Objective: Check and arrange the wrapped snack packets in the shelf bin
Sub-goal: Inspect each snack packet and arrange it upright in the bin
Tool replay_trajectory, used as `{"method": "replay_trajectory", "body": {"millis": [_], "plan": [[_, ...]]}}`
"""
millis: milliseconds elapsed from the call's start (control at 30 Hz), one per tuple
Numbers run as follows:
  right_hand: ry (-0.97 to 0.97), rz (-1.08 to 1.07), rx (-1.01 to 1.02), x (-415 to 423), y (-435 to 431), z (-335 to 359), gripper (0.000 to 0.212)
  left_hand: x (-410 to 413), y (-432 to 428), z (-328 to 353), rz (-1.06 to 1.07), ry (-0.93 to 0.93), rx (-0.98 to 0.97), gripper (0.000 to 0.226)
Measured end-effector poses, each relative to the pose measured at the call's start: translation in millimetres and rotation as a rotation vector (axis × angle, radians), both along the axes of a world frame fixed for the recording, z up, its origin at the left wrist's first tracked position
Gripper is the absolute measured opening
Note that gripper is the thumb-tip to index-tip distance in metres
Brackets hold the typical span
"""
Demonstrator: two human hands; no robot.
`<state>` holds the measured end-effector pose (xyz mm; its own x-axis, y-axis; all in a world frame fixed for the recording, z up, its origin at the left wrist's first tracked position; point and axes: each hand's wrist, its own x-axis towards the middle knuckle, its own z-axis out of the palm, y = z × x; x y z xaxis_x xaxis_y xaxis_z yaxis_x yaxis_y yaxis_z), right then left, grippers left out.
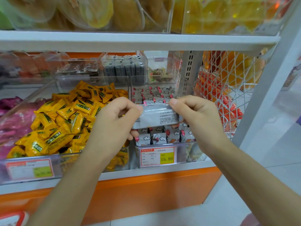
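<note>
Pinching a silver snack packet (157, 116) by its ends, your left hand (117, 118) and right hand (195, 115) hold it above the clear bin (187, 152).

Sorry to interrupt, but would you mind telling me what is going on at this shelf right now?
A person is checking one silver packet, with its printed back facing the camera. The left hand pinches its left end and the right hand pinches its right end. It is held just above the clear bin, which holds cloud-patterned packets standing in rows behind a price tag reading 15.80. The neighbouring bin holds loose yellow packets.
</note>
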<state>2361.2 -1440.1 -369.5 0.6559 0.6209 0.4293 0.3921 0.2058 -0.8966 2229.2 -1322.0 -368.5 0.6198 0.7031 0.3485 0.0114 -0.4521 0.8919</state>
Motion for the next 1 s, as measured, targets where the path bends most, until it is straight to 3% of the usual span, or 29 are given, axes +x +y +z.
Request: {"method": "replay_trajectory", "body": {"millis": [100, 200, 367, 600, 800, 900, 1000], "plan": [[0.088, 0.116, -0.009, 3, -1, -1, 0.013, 1, 2, -2, 0.025, -0.005, -0.018, 0.023], [0.017, 0.229, -0.113, 5, 0, -6, 0.043, 3, 5, -3, 0.046, -0.013, -0.051, 0.028], [-0.035, 0.135, -0.135, 5, 1, -5, 0.039, 6, 3, -6, 0.046, -0.019, 0.053, 0.023], [0.153, -0.228, -0.047, 31, 2, -5, 0.027, 10, 13, -7, 0.201, 0.236, 0.593, 0.041], [0.242, -0.292, 0.029, 45, 5, 1, 0.026, 53, 13, 6, 0.018, 0.609, 0.823, 0.053], [0.277, -0.302, 0.096, 45, 7, 4, 0.021, 91, 12, 9, -0.057, 0.749, 0.687, 0.060], [0.345, -0.322, 0.168, 46, 6, 8, 0.020, 120, 18, 1, 0.005, 0.849, 0.478, 0.077]]}}
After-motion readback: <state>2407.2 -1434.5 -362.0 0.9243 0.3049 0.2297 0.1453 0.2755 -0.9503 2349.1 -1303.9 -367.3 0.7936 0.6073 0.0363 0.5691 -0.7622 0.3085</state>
